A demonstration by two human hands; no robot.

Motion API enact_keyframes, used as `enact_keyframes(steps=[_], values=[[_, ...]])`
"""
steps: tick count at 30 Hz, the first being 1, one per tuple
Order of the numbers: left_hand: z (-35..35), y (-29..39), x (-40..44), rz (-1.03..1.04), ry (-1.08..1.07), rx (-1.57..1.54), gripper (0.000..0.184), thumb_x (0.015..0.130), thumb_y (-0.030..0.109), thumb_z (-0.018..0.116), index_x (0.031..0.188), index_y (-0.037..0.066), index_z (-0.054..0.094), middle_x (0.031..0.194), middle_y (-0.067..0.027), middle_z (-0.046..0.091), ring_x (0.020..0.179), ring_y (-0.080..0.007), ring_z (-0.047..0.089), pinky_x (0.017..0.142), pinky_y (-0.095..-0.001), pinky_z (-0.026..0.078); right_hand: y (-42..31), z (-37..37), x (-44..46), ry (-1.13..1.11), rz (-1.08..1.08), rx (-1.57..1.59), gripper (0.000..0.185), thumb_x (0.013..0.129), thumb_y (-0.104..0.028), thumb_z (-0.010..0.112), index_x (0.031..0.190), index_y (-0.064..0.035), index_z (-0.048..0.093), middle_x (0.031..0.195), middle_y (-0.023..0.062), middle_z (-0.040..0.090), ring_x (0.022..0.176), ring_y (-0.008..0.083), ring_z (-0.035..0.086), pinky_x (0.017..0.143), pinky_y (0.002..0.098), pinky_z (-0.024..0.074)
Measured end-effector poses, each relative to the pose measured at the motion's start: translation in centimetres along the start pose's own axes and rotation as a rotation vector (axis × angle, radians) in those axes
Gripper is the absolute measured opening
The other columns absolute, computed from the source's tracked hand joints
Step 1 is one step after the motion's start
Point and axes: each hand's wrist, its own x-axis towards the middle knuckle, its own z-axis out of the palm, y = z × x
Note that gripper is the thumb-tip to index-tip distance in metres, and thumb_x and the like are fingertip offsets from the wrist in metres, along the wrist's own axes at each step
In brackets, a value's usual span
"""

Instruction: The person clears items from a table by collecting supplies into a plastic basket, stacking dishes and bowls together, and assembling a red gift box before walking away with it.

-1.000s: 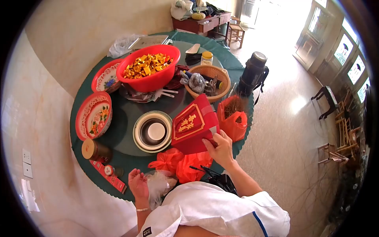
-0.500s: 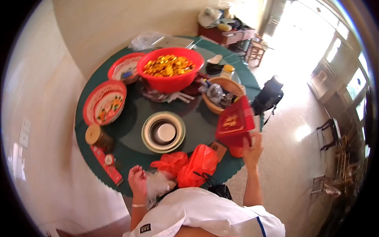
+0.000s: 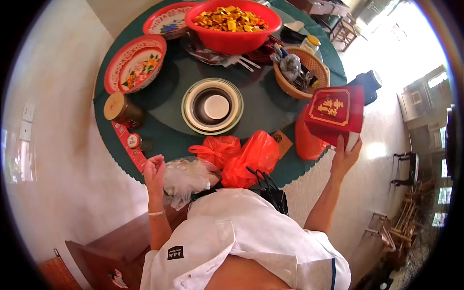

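Note:
In the head view, my right hand (image 3: 346, 155) grips a dark red box (image 3: 334, 111) with gold lettering by its near lower corner. The box is raised at the table's right edge, next to an orange-red plastic bag (image 3: 307, 141) that it partly covers. My left hand (image 3: 154, 173) is held up at the near left, fingers loosely curled and nothing visible in them. Beside it lies a clear plastic bag (image 3: 188, 175). Two red plastic bags, one smaller (image 3: 218, 150) and one larger (image 3: 253, 157), rest at the table's near edge.
The round table (image 3: 159, 108) has a green cover. On it stand nested bowls (image 3: 212, 126), a red basin (image 3: 227, 41) of gold pieces, patterned red basins (image 3: 116, 72), a wicker basket (image 3: 292, 89) and a lidded jar (image 3: 128, 113). A black bag (image 3: 273, 193) is near my waist.
My right hand has moved right with the red box, whose lettered face now shows more clearly. My left hand's fingers look slightly looser. The camera has tilted downward.

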Motion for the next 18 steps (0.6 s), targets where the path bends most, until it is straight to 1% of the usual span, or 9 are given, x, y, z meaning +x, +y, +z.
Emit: enact_keyframes(steps=[2, 3, 5, 6, 10, 12, 14, 15, 18], values=[[0.0, 1.8, -0.8, 0.068, -0.158, 0.462, 0.035, 0.078, 0.009, 0.066, 0.112, 0.006, 0.058, 0.107, -0.005, 0.06, 0.097, -0.0152, 0.056, 0.083, -0.0282, 0.042, 0.8, -0.1, -0.3, -0.05, 0.078, 0.073, 0.037, 0.084, -0.021, 0.068, 0.111, -0.0018, 0.053, 0.1, 0.0095, 0.06, 0.081, 0.0157, 0.061, 0.061, 0.0234, 0.0528], [0.7, 2.8, -1.1, 0.141, -0.213, 0.477, 0.035, 0.077, 0.01, 0.067, 0.111, 0.006, 0.059, 0.108, -0.0051, 0.061, 0.098, -0.0157, 0.056, 0.084, -0.0291, 0.042, 0.7, 0.2, -0.6, -0.056, 0.09, 0.006, 0.036, 0.083, -0.022, 0.071, 0.107, -0.0017, 0.053, 0.097, 0.0085, 0.061, 0.08, 0.0123, 0.06, 0.06, 0.023, 0.0524], [3.0, 4.3, -1.9, 0.296, -0.318, 0.5, 0.035, 0.075, 0.011, 0.068, 0.109, 0.006, 0.06, 0.109, -0.0053, 0.061, 0.099, -0.0166, 0.055, 0.085, -0.031, 0.042, 1.5, 0.9, -1.3, -0.104, 0.16, 0.267, 0.033, 0.083, -0.018, 0.071, 0.106, -0.0028, 0.055, 0.095, 0.0057, 0.062, 0.079, 0.0095, 0.06, 0.06, 0.0232, 0.0522], [3.9, 4.5, -2.0, 0.235, -0.43, 0.46, 0.043, 0.076, 0.012, 0.068, 0.118, 0.007, 0.056, 0.114, -0.006, 0.059, 0.106, -0.0187, 0.055, 0.089, -0.0305, 0.042, 0.8, 1.3, -2.0, -0.128, 0.242, 0.44, 0.029, 0.083, -0.014, 0.07, 0.107, -0.0044, 0.056, 0.093, 0.0033, 0.061, 0.079, 0.0086, 0.058, 0.062, 0.0224, 0.0502], [10.9, 6.4, -2.5, -0.027, -0.618, -0.139, 0.065, 0.077, 0.016, 0.07, 0.135, 0.011, 0.041, 0.129, -0.0072, 0.052, 0.12, -0.0248, 0.049, 0.095, -0.0397, 0.041, -3.9, 4.0, -5.6, -0.328, 0.507, 0.777, 0.027, 0.081, -0.003, 0.069, 0.104, -0.0107, 0.057, 0.09, -0.0021, 0.06, 0.074, 0.0076, 0.059, 0.055, 0.0196, 0.0493], [14.2, 6.6, -2.4, -0.248, -0.623, -0.6, 0.073, 0.079, 0.022, 0.071, 0.141, 0.013, 0.033, 0.135, -0.0087, 0.047, 0.125, -0.0282, 0.045, 0.099, -0.0467, 0.04, -5.2, 5.5, -8.4, -0.631, 0.576, 0.956, 0.03, 0.08, 0.001, 0.068, 0.105, -0.0116, 0.058, 0.094, -0.0017, 0.06, 0.08, 0.0076, 0.059, 0.06, 0.0206, 0.0501], [14.6, 5.0, -2.4, -0.511, -0.734, -0.998, 0.073, 0.081, 0.029, 0.069, 0.142, 0.014, 0.031, 0.138, -0.0107, 0.044, 0.127, -0.0304, 0.042, 0.099, -0.0542, 0.039, -8.1, 6.1, -10.4, -0.82, 0.504, 0.907, 0.034, 0.082, -0.006, 0.069, 0.113, -0.0091, 0.056, 0.1, -0.0029, 0.059, 0.089, 0.0065, 0.057, 0.065, 0.0202, 0.0497], [14.7, 4.1, -2.4, -0.651, -0.784, -1.193, 0.074, 0.082, 0.033, 0.068, 0.142, 0.015, 0.029, 0.139, -0.0117, 0.042, 0.128, -0.0315, 0.041, 0.099, -0.0579, 0.038, -8.0, 6.3, -11.2, -0.878, 0.638, 0.851, 0.034, 0.084, -0.01, 0.068, 0.115, -0.0078, 0.054, 0.1, -0.0024, 0.059, 0.09, 0.0067, 0.057, 0.069, 0.0203, 0.0496], [13.4, 3.2, -2.5, -0.517, -0.72, -0.964, 0.071, 0.085, 0.039, 0.063, 0.142, 0.011, 0.03, 0.141, -0.012, 0.04, 0.128, -0.0309, 0.041, 0.103, -0.0538, 0.037, -6.7, 6.5, -10.7, -1.002, 0.63, 0.984, 0.034, 0.085, -0.011, 0.067, 0.116, -0.0074, 0.053, 0.1, -0.0011, 0.06, 0.091, 0.0072, 0.056, 0.072, 0.0212, 0.049]])
